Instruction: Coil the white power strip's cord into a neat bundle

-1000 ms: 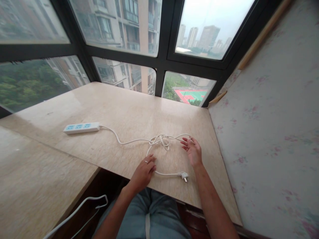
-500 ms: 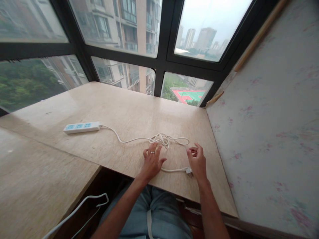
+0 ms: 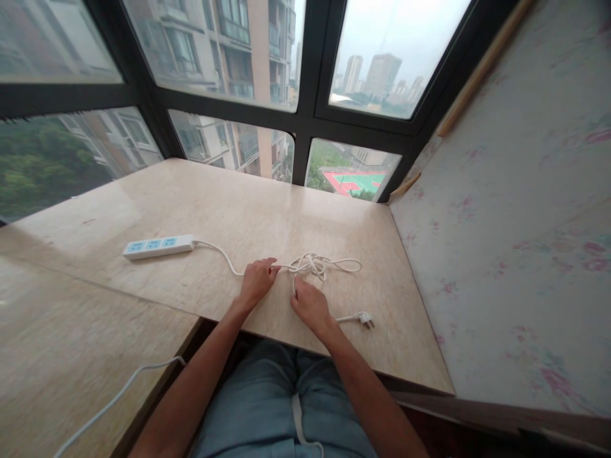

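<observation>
A white power strip (image 3: pixel 158 247) with blue socket faces lies on the stone-look sill. Its white cord (image 3: pixel 216 247) runs right into a loose, knotted tangle (image 3: pixel 310 262) with a loop sticking out to the right. Left of the tangle, my left hand (image 3: pixel 258 281) pinches the cord between thumb and fingers. My right hand (image 3: pixel 311 305) is closed on the plug-side stretch of cord, just below the tangle. From behind that hand the cord comes out to a white plug (image 3: pixel 365 318), its metal prongs pointing down and right.
Dark-framed windows (image 3: pixel 300 152) border the sill (image 3: pixel 224 197) at the back. A flower-patterned wall (image 3: pixel 477 254) stands at the right. Another white cable (image 3: pixel 119 393) crosses the lower-left ledge, beside the sill's front edge and my legs (image 3: pixel 267 407).
My left hand has moved left and up to the cord beside the tangle. My right hand has come left from near the plug and taken hold of the cord below the tangle.
</observation>
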`<action>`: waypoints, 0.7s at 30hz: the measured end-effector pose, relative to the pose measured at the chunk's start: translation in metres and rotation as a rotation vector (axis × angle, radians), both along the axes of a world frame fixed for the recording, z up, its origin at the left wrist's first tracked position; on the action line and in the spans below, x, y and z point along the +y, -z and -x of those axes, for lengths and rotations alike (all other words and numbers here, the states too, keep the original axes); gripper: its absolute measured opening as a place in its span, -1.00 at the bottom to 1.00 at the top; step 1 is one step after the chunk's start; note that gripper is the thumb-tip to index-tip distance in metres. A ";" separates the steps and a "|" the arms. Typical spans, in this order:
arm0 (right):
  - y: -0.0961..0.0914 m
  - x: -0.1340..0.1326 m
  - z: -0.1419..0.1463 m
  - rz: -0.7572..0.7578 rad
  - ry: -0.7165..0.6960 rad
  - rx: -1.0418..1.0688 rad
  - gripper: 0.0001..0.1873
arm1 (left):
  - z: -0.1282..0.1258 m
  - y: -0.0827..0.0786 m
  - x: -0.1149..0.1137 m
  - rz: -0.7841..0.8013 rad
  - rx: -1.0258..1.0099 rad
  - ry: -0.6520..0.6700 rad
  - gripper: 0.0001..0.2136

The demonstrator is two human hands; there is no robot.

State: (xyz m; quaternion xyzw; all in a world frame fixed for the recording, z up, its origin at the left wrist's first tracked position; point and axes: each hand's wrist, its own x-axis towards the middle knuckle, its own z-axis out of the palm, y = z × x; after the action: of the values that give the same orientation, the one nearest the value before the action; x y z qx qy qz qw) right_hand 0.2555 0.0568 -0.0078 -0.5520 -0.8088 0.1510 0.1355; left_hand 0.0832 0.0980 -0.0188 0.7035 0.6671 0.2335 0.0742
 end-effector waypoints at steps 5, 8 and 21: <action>0.000 -0.002 -0.059 -0.039 -0.059 -0.026 -0.68 | 0.023 0.002 -0.008 -0.064 -0.535 -0.105 -0.75; -0.003 0.003 -0.104 -0.101 -0.053 0.023 -0.73 | 0.028 -0.001 -0.015 -0.122 -0.826 -0.155 -0.72; -0.019 0.056 -0.152 -0.381 0.077 0.078 -0.77 | 0.034 0.007 -0.043 -0.206 -1.169 -0.174 -0.67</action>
State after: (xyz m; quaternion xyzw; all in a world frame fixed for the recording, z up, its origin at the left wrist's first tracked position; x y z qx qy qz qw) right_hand 0.4072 0.1132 0.0113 -0.5407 -0.7951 0.0112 0.2745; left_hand 0.0496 0.0550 -0.0260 0.4050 0.5449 0.6503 0.3408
